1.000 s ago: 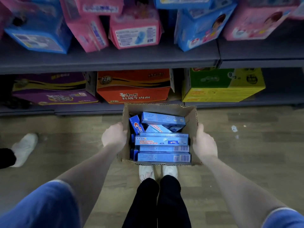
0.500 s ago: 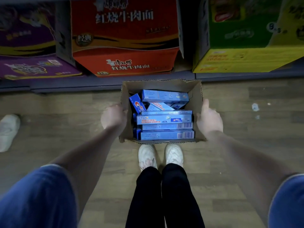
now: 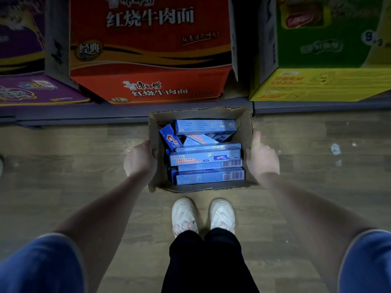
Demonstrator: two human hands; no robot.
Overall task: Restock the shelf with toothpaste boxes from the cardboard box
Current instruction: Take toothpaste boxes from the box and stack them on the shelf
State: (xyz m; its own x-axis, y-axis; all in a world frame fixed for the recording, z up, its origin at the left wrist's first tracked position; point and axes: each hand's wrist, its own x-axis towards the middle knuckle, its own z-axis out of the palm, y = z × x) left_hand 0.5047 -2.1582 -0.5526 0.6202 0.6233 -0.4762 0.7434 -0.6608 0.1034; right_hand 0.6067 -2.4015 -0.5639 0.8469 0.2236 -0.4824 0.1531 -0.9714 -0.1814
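An open brown cardboard box (image 3: 197,113) sits low over the wooden floor just ahead of my white shoes. Several blue toothpaste boxes (image 3: 206,159) lie stacked inside it, some flat, some tilted. My left hand (image 3: 139,158) grips the box's left wall, fingers curled over its edge. My right hand (image 3: 262,158) holds the right wall, thumb pointing up along the rim. The lowest shelf (image 3: 127,115) runs right behind the box.
On the lowest shelf stand a purple carton (image 3: 31,87), a red noodle carton (image 3: 148,60) and a green-yellow carton (image 3: 321,70). My shoes (image 3: 203,214) stand close behind the box. Small white scraps (image 3: 335,149) lie on the floor at right.
The view has dropped and come closer to the floor and bottom shelf. The box has come down with both hands still on its sides. The upper shelves have left the view.
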